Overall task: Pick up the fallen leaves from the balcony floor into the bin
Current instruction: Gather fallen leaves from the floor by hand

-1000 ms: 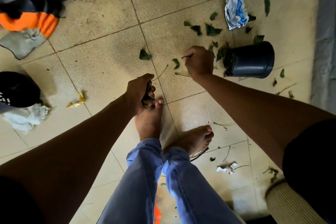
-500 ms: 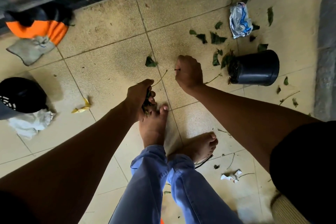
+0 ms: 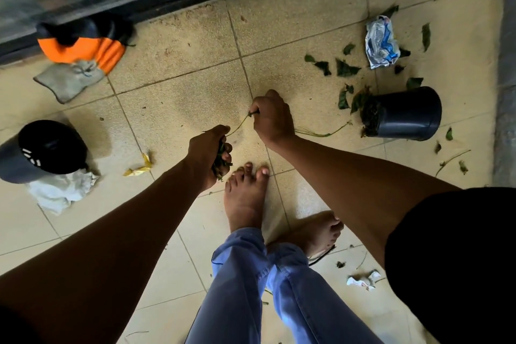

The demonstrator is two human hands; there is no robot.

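Leaves (image 3: 346, 68) dark green; tiles (image 3: 178, 109) beige w/ speckle. Pot (image 3: 407, 113) black, wrapper (image 3: 381, 42) white & blue. Cloth (image 3: 83, 49) orange/black, jeans (image 3: 251, 288) blue.

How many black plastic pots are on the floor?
2: one black plastic pot lies tipped on its side at right, spilling leaves; another black pot sits at the left edge beside white crumpled paper.

pot (image 3: 405, 113) right, on its side | leaves (image 3: 344, 68) behind it | cap (image 3: 42, 148) left

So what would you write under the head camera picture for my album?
Left hand clutching a bunch of leaves, right hand pinching a thin stem above the tiled floor.
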